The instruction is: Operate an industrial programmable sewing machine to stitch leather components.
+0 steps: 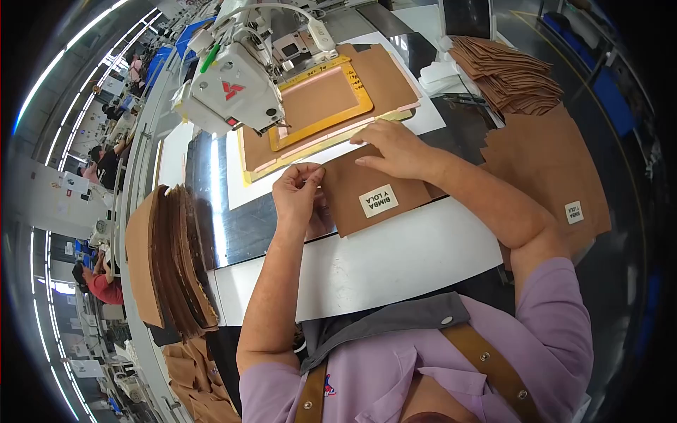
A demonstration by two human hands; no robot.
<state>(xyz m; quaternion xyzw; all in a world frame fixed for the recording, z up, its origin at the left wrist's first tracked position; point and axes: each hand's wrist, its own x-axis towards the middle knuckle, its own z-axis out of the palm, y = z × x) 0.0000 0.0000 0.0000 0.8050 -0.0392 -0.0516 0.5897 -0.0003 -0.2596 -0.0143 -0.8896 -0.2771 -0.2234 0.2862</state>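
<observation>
A brown flat panel, perhaps leather or fabric, lies before me with a cream printed label on it. My left hand pinches its left edge between thumb and fingers. Across its far right part reaches my right hand, fingers stretched out and apart over the panel. Just beyond the hands, a yellow rectangular frame rests on another brown sheet in a yellow-edged holder. The head of a white sewing machine stands over the frame's left side.
At the left, a thick stack of brown panels hangs over the table side. More brown pieces are piled at the far right, near white cloth. A labelled brown panel lies right of my arm. The white table edge is close to me.
</observation>
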